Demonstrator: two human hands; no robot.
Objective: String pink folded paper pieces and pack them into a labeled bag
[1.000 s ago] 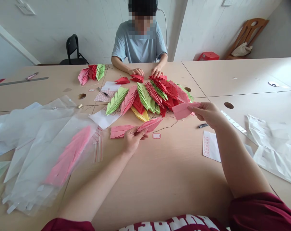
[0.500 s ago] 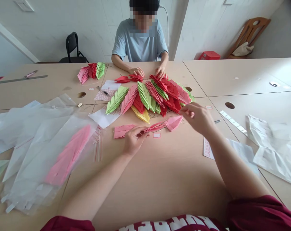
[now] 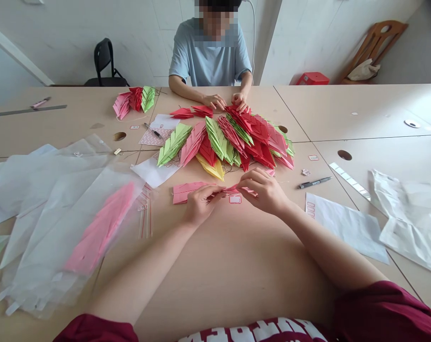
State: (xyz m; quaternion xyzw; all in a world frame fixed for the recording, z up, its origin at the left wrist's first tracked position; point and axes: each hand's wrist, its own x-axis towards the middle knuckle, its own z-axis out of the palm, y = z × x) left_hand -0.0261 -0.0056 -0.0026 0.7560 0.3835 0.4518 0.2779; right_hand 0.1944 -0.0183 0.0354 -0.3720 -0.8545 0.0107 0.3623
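A pink folded paper strip [image 3: 189,191] lies on the wooden table [image 3: 229,266] in front of me. My left hand [image 3: 200,203] pinches it near its middle. My right hand [image 3: 263,189] is closed on its right end, fingers pressed together over the pink folds. Just beyond them spreads a fan of folded paper leaves [image 3: 229,140] in red, pink, green and yellow.
Across the table a person in a light blue shirt [image 3: 210,59] has both hands on the red leaves. Clear plastic bags [image 3: 59,209], one holding pink paper, lie at left. A pen [image 3: 313,182], label sheets [image 3: 347,225] and white plastic wrap [image 3: 407,218] lie at right.
My right hand, which held the pink strip's end out at the right, has come left and down to meet the left hand. The strip is now gathered between both hands.
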